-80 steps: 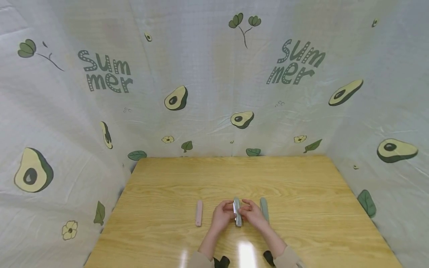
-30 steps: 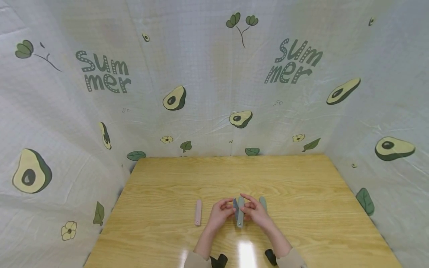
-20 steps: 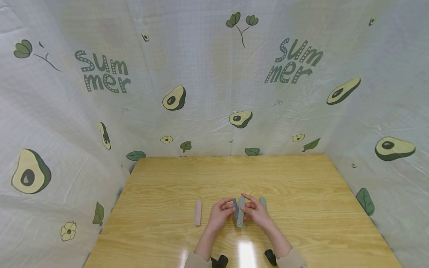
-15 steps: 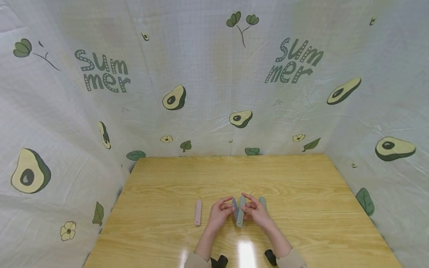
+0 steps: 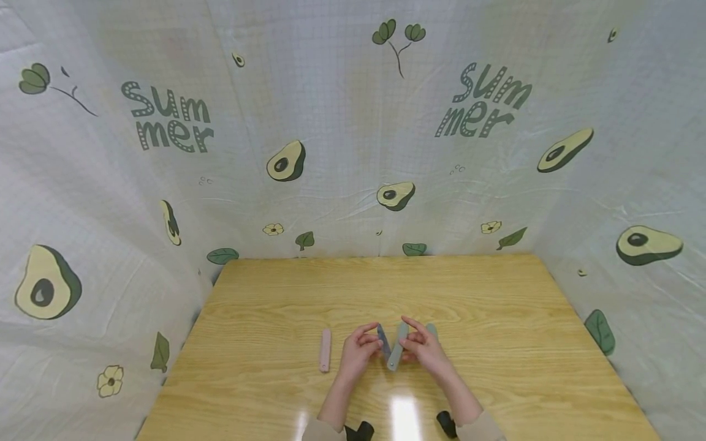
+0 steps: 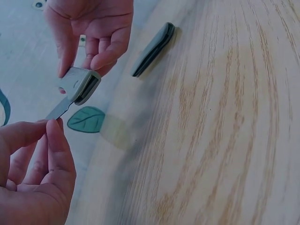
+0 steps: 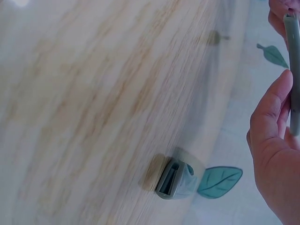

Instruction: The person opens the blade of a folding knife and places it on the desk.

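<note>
A folding knife with a grey-green handle [image 5: 398,346] is held above the table, its blade [image 5: 383,338] swung partly out so that the two form a V. My left hand [image 5: 358,352] pinches the blade between thumb and fingertip, which the left wrist view shows closely at the blade [image 6: 58,110]. Thumb and fingers of my right hand [image 5: 429,352] grip the handle [image 6: 80,84]. Just beyond that hand lies a second green folding knife [image 6: 154,49], folded, partly covered in the head view. A pink folding knife [image 5: 325,350] lies left of my left hand.
The wooden table [image 5: 265,306] is enclosed at the back and sides by white cloth [image 5: 342,110] printed with avocados, leaves and lettering. Bright light reflects off the table [image 5: 404,410] between my forearms. Black wrist devices [image 5: 361,430] show near both sleeves.
The knife has turned over from its earlier pose, and its blade has swung farther from the handle. My hands have drawn slightly apart. The pink and second green knives stay in place.
</note>
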Motion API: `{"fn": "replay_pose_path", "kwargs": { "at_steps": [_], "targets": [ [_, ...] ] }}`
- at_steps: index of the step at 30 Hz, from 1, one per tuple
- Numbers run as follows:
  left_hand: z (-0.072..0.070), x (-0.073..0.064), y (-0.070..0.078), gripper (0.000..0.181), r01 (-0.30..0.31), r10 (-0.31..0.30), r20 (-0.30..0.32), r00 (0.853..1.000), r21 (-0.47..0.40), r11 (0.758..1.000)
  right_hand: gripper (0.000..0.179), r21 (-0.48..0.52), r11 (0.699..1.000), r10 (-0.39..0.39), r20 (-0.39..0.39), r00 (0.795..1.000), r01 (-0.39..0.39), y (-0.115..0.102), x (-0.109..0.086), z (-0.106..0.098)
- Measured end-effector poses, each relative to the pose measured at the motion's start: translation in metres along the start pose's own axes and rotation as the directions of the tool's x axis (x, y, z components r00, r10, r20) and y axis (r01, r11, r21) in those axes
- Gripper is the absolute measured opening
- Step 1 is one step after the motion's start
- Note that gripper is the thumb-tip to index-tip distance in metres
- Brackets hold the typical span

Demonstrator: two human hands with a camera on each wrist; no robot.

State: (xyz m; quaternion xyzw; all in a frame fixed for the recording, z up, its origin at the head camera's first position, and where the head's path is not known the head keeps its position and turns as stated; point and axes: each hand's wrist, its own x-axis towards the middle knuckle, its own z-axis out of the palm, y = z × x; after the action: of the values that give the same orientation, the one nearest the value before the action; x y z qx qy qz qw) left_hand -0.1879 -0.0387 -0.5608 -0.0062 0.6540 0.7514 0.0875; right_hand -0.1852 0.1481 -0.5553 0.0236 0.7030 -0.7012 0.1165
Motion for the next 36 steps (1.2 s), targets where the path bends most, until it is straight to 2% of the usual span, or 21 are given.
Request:
{"fn": "replay_pose_path", "kwargs": {
  "at_steps": [4,9,13,19,24,27,30,34,36],
  "targets": [
    [-0.003,0.007,-0.015,0.045,-0.004,0.004,-0.015,1.0,-0.005,1.0,0.057,-0.007,1.0,0.01,-0.002,1.0,-0.01,0.001,0.0,-0.001],
    [-0.005,0.008,-0.017,0.043,-0.006,0.006,-0.04,0.999,-0.004,1.0,0.058,-0.009,1.0,0.005,0.014,1.0,-0.004,0.001,-0.002,-0.003],
    [-0.004,0.004,-0.011,0.042,0.004,-0.005,-0.055,0.998,-0.026,1.0,0.06,-0.005,1.0,0.002,0.018,1.0,-0.002,0.002,-0.002,-0.004],
    [-0.003,-0.01,0.012,0.041,-0.009,0.005,-0.067,0.998,-0.054,0.999,0.062,0.008,1.0,0.003,0.007,1.0,-0.003,0.004,-0.002,-0.004],
    [-0.004,-0.012,0.015,0.042,-0.01,0.005,-0.075,0.997,-0.067,0.998,0.063,0.018,1.0,-0.005,0.017,1.0,0.004,0.004,-0.004,-0.006],
    [-0.004,-0.012,0.016,0.041,0.017,-0.023,-0.085,0.996,-0.072,0.997,0.064,0.022,1.0,-0.012,0.023,1.0,0.012,0.005,-0.005,-0.007],
    [-0.006,-0.008,0.007,0.042,0.025,-0.033,-0.088,0.996,-0.09,0.996,0.063,0.023,1.0,-0.012,0.023,1.0,0.012,0.006,-0.006,-0.007],
    [-0.01,0.001,-0.012,0.045,0.027,-0.038,-0.097,0.995,-0.108,0.994,0.058,0.017,1.0,-0.006,0.016,1.0,0.006,0.006,-0.009,-0.008],
    [-0.01,0.001,-0.016,0.046,0.021,-0.033,-0.111,0.993,-0.107,0.994,0.055,0.016,1.0,-0.003,0.008,1.0,0.002,0.006,-0.01,-0.009]
  ]
}}
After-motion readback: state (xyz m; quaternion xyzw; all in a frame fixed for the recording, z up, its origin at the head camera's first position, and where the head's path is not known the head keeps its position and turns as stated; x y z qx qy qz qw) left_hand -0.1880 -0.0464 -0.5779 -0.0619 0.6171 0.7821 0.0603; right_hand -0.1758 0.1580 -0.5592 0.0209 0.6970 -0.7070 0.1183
